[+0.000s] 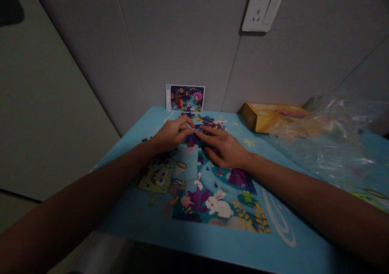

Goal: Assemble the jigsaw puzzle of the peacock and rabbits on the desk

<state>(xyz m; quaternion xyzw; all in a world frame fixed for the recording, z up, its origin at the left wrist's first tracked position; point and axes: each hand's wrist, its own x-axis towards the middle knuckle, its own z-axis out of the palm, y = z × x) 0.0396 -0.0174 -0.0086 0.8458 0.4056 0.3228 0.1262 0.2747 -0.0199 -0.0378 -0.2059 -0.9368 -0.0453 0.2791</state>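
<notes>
A partly joined jigsaw puzzle (219,207) lies on the blue table, with white rabbits, purple leaves and yellow plants in its near part. Over its far part my left hand (174,134) has thumb and fingers brought together in a pinch; what is between them is too small to make out. My right hand (226,146) rests on the puzzle just to the right, fingers stretched out, their tips almost meeting the left fingertips. Dark loose puzzle pieces (209,122) lie behind the hands. Against the wall leans a picture card (186,98) showing a colourful scene.
The table (152,229) has a printed cartoon surface and stands against a grey wall. At the back right is a yellow box (264,116), with a crumpled clear plastic bag (331,144) partly over it. A wall socket (263,7) sits above.
</notes>
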